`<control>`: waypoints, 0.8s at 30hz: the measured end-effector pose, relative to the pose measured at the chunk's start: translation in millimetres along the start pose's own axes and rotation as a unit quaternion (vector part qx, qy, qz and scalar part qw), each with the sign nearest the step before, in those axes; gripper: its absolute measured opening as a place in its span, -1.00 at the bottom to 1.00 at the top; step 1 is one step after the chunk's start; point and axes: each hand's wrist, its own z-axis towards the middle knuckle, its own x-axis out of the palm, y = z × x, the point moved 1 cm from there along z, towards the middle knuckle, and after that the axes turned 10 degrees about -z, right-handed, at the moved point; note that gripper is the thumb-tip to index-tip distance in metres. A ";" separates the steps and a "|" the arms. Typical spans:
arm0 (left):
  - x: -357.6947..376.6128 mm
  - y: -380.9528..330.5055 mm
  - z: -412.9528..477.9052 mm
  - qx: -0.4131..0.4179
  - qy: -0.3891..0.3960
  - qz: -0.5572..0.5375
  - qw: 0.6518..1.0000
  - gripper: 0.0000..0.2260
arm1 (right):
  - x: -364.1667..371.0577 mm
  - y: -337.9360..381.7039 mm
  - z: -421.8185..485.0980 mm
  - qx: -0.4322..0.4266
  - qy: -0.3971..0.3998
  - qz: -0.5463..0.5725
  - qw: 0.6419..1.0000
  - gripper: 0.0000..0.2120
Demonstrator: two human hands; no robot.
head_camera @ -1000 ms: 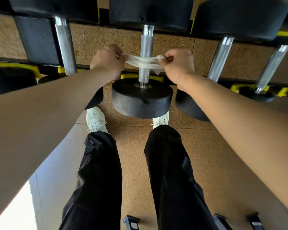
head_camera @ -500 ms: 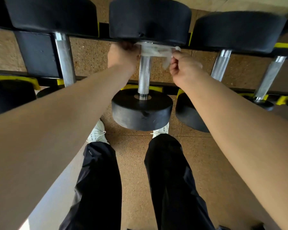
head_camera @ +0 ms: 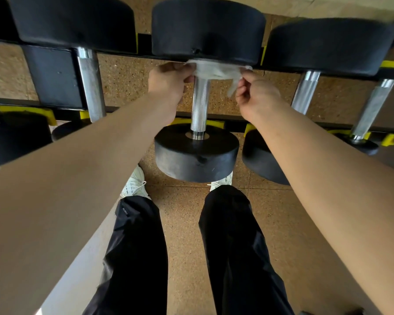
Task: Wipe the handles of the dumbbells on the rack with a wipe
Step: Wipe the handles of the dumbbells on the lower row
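Observation:
A white wipe (head_camera: 215, 69) is looped around the far end of the middle dumbbell's knurled steel handle (head_camera: 200, 105), right under its far black head (head_camera: 208, 30). My left hand (head_camera: 168, 81) pinches the wipe's left end and my right hand (head_camera: 255, 96) pinches its right end, a loose tail hanging by the right fingers. The dumbbell's near black head (head_camera: 197, 153) sits below the bare part of the handle.
More dumbbells lie on the black rack with yellow cradles (head_camera: 43, 114): one handle to the left (head_camera: 91, 87), two to the right (head_camera: 305, 92) (head_camera: 373, 108). Speckled brown floor (head_camera: 182, 223) shows below, with my dark trousers and white shoes (head_camera: 134, 185).
Both hands slid the wipe up the handle from near its middle to the far end under the far head. In the last half second it shifted only slightly.

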 end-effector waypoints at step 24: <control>-67.5 29.0 4.2 0.062 0.158 0.435 0.884 -0.88 | -38.9 -36.2 2.4 -0.208 -0.010 -0.493 0.845 -0.82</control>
